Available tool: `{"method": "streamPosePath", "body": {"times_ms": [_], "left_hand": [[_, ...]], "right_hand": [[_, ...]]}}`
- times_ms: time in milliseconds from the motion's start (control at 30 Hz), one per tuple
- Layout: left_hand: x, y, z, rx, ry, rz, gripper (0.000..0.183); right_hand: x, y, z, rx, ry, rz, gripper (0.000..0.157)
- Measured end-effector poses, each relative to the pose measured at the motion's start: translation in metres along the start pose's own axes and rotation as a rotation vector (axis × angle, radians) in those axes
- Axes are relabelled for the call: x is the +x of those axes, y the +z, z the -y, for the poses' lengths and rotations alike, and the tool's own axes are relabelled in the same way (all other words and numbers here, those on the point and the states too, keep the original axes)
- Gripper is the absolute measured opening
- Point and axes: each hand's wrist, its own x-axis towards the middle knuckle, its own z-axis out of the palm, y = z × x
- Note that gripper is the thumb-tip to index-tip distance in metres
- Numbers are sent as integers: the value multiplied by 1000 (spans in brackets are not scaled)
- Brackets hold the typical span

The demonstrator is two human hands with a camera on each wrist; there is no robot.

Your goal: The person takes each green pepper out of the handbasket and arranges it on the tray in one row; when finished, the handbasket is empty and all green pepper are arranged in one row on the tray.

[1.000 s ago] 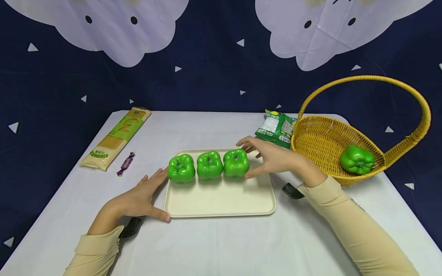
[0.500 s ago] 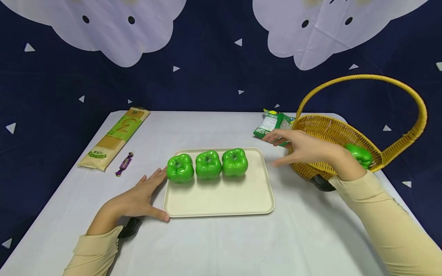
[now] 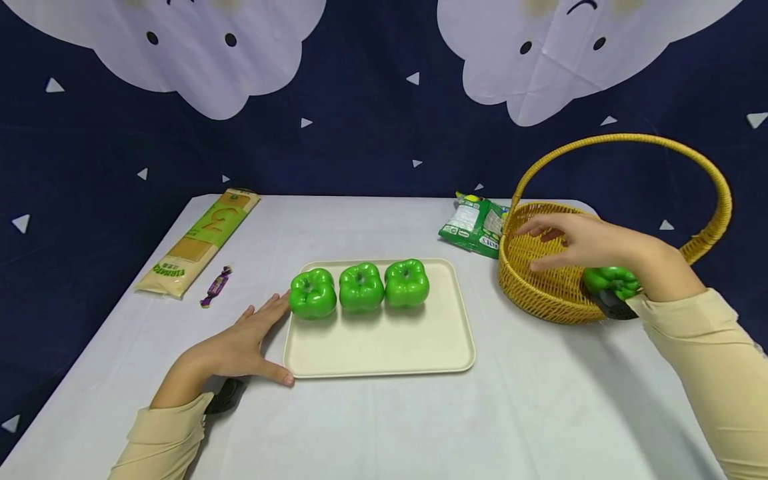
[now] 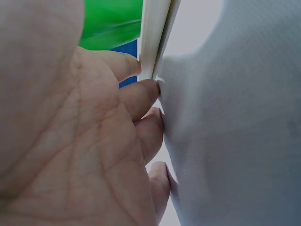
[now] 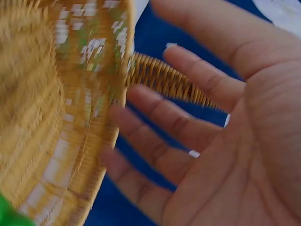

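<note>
Three green bell peppers stand in a row along the far side of a cream tray: a left one [image 3: 313, 294], a middle one [image 3: 361, 288] and a right one [image 3: 407, 284]. My left hand [image 3: 240, 347] rests with fingers spread at the left edge of the tray [image 3: 384, 363]. In the left wrist view its fingertips [image 4: 150, 87] lie right at the tray's rim. My right hand [image 3: 591, 245] holds nothing and hovers over the yellow wicker basket [image 3: 528, 297], fingers loosely bent. Another bell pepper [image 3: 612, 280] sits in the basket, partly hidden by my right wrist.
The basket's tall handle [image 3: 621, 138] arches above my right hand. A green snack bag [image 3: 474, 225] lies against the basket's left side. At the far left lie a long noodle packet [image 3: 198, 243] and a purple wrapped candy [image 3: 216, 287].
My right hand has moved away from the right-hand pepper on the tray, rightward to above the basket. The left hand and the peppers on the tray stay in place.
</note>
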Motion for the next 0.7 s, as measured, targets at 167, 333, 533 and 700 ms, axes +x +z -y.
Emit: {"method": "streamPosePath", "body": {"times_ms": [167,333,533,700], "left_hand": [[0,0,0,-5,2,-2,146],[0,0,1,-8,-1,-4,146],[0,0,0,-2,-2,-8,146],[0,0,0,-8,-4,-5,146]], "right_hand": [[-9,-10,-21,-98,78,40,68],[-18,-16,-40,-162,153,83,73],[-25,-19,-56,-201,177,121,74],[-30,-21,-65,-212,194,152,74]]}}
